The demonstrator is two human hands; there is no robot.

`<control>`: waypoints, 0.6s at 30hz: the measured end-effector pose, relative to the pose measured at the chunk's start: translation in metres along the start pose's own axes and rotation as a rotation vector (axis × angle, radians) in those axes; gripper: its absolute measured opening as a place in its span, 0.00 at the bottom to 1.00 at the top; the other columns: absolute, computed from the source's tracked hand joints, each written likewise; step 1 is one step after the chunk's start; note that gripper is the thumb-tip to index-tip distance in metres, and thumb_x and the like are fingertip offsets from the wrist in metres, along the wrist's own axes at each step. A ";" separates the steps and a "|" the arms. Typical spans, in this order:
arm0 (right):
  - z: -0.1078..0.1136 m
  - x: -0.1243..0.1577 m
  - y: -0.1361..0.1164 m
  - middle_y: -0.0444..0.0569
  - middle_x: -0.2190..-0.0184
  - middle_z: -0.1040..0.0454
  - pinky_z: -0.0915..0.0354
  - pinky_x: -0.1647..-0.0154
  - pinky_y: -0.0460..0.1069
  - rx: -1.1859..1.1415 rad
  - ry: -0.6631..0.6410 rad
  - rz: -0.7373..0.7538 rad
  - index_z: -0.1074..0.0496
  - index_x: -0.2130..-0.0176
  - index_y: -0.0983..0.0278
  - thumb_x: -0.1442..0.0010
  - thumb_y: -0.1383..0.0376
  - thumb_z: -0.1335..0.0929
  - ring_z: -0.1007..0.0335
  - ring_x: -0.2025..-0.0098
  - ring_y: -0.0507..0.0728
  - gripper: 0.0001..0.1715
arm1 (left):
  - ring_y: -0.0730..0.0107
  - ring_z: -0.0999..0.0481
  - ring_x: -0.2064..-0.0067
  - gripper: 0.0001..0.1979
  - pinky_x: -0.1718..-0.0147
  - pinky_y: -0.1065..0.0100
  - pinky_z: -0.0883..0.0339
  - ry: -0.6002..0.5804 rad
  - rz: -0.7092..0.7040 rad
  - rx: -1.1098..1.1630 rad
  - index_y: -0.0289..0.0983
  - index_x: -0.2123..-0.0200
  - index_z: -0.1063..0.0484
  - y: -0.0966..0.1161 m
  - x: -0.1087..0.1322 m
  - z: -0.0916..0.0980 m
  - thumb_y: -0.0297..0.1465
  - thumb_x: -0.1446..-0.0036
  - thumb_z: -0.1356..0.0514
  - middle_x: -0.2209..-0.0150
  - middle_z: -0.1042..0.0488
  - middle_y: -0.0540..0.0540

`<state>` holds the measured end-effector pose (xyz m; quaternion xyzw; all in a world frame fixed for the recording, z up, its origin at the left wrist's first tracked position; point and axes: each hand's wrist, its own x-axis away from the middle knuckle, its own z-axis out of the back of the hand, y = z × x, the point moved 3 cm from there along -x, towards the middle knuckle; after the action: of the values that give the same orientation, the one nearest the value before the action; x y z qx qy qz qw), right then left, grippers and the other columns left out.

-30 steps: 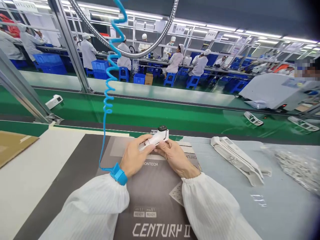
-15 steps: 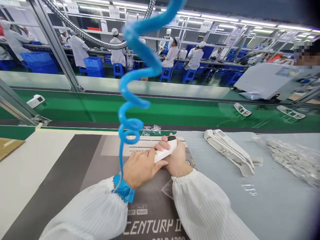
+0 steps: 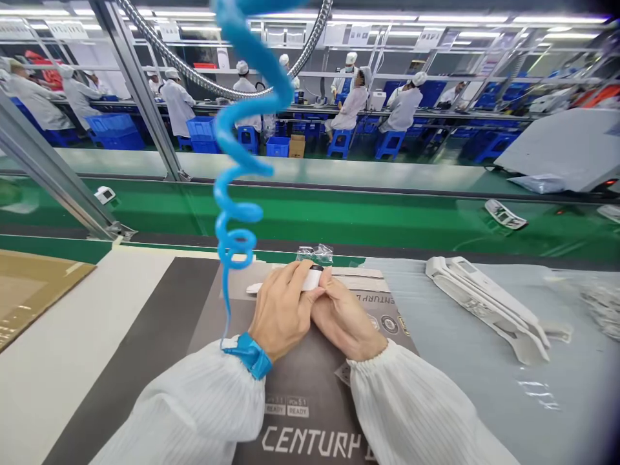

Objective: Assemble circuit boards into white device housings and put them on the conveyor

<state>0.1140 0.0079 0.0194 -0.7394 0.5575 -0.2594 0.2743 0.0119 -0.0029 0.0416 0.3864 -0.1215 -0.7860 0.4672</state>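
Observation:
A white device with a black end [image 3: 312, 278] is held between both hands above the dark printed box [image 3: 310, 400]. My left hand [image 3: 283, 310] is wrapped over it from the left, and its white tip shows past the knuckles on that side. The fingers of my right hand [image 3: 346, 316] close on the black end from the right. My palms hide much of the device. A blue wrist strap [image 3: 252, 355] with a coiled blue cord [image 3: 237, 210] is on my left wrist.
White plastic shells [image 3: 489, 303] and a bag of small parts [image 3: 600, 303] lie on the right. Cardboard [image 3: 39, 284] is at the left. Beyond the table runs a green conveyor [image 3: 339, 223] carrying white parts. Metal posts stand at the left; people in white work behind.
The device has turned from slanting up to the right to lying nearly level, and my left hand now covers more of it. The view has shifted left.

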 end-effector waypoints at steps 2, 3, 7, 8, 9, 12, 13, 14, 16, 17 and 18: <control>0.001 -0.001 -0.001 0.49 0.56 0.23 0.34 0.43 0.57 0.005 -0.006 -0.018 0.26 0.60 0.61 0.42 0.52 0.28 0.31 0.45 0.60 0.16 | 0.56 0.30 0.43 0.19 0.45 0.58 0.39 -0.032 0.020 0.014 0.40 0.42 0.34 -0.001 -0.001 0.000 0.38 0.33 0.49 0.43 0.28 0.41; 0.002 -0.002 0.000 0.50 0.55 0.23 0.34 0.43 0.57 0.007 -0.009 -0.031 0.26 0.60 0.62 0.41 0.52 0.29 0.31 0.45 0.60 0.17 | 0.56 0.29 0.43 0.20 0.45 0.58 0.39 -0.067 0.042 0.016 0.41 0.41 0.35 -0.003 -0.001 0.001 0.39 0.33 0.48 0.43 0.28 0.42; 0.016 -0.009 0.001 0.51 0.53 0.23 0.34 0.42 0.56 -0.002 0.109 0.000 0.26 0.59 0.62 0.37 0.50 0.32 0.30 0.46 0.59 0.18 | 0.54 0.24 0.49 0.22 0.55 0.59 0.33 -0.241 0.274 -0.003 0.45 0.43 0.32 -0.029 -0.005 0.016 0.44 0.38 0.43 0.48 0.23 0.43; 0.021 -0.011 0.002 0.51 0.53 0.23 0.34 0.41 0.55 -0.004 0.150 0.012 0.26 0.59 0.62 0.37 0.50 0.32 0.29 0.46 0.59 0.18 | 0.55 0.22 0.54 0.21 0.60 0.62 0.32 -0.279 0.367 0.026 0.43 0.47 0.29 -0.039 -0.008 0.023 0.45 0.40 0.42 0.53 0.21 0.42; 0.024 -0.013 0.003 0.51 0.51 0.24 0.34 0.41 0.55 -0.001 0.181 0.019 0.26 0.59 0.62 0.38 0.51 0.32 0.29 0.46 0.59 0.18 | 0.57 0.21 0.61 0.21 0.66 0.64 0.32 -0.308 0.463 0.077 0.40 0.50 0.28 -0.049 -0.012 0.030 0.45 0.41 0.41 0.60 0.20 0.41; 0.031 -0.016 0.004 0.53 0.48 0.25 0.34 0.40 0.55 0.020 0.203 -0.002 0.25 0.59 0.62 0.40 0.52 0.29 0.27 0.47 0.59 0.17 | 0.67 0.27 0.77 0.20 0.77 0.70 0.37 -0.310 0.654 0.190 0.34 0.53 0.28 -0.082 -0.035 0.052 0.44 0.42 0.41 0.73 0.22 0.44; 0.032 -0.017 0.004 0.53 0.48 0.25 0.34 0.40 0.55 0.023 0.202 -0.008 0.25 0.59 0.63 0.41 0.53 0.28 0.27 0.48 0.58 0.17 | 0.68 0.27 0.77 0.19 0.76 0.71 0.36 -0.270 0.669 0.139 0.34 0.51 0.29 -0.093 -0.047 0.060 0.41 0.41 0.42 0.72 0.22 0.44; 0.032 -0.017 0.004 0.53 0.49 0.24 0.34 0.40 0.55 0.024 0.201 -0.007 0.25 0.59 0.63 0.42 0.53 0.27 0.26 0.49 0.58 0.17 | 0.69 0.25 0.75 0.19 0.74 0.71 0.34 -0.210 0.662 0.024 0.36 0.49 0.30 -0.104 -0.060 0.068 0.37 0.40 0.42 0.69 0.21 0.45; 0.032 -0.017 0.004 0.52 0.50 0.24 0.34 0.41 0.54 0.015 0.200 -0.005 0.24 0.60 0.63 0.44 0.54 0.26 0.26 0.50 0.56 0.17 | 0.66 0.21 0.68 0.21 0.68 0.70 0.31 -0.114 0.676 -0.229 0.40 0.44 0.33 -0.125 -0.084 0.081 0.32 0.40 0.45 0.64 0.20 0.46; 0.031 -0.017 0.005 0.51 0.51 0.24 0.34 0.41 0.54 0.007 0.201 -0.003 0.25 0.60 0.63 0.45 0.55 0.25 0.26 0.51 0.56 0.17 | 0.64 0.21 0.64 0.23 0.64 0.68 0.30 -0.089 0.685 -0.295 0.39 0.42 0.34 -0.134 -0.093 0.085 0.29 0.41 0.45 0.61 0.20 0.44; 0.031 -0.017 0.005 0.50 0.51 0.24 0.34 0.42 0.54 -0.003 0.197 -0.003 0.25 0.61 0.63 0.46 0.55 0.25 0.26 0.52 0.56 0.17 | 0.60 0.21 0.59 0.25 0.59 0.65 0.30 -0.074 0.692 -0.353 0.37 0.42 0.33 -0.143 -0.101 0.087 0.27 0.43 0.44 0.58 0.20 0.42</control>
<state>0.1277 0.0267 -0.0074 -0.7117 0.5810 -0.3302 0.2166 -0.1154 0.1420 0.0711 0.2075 -0.1245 -0.6041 0.7593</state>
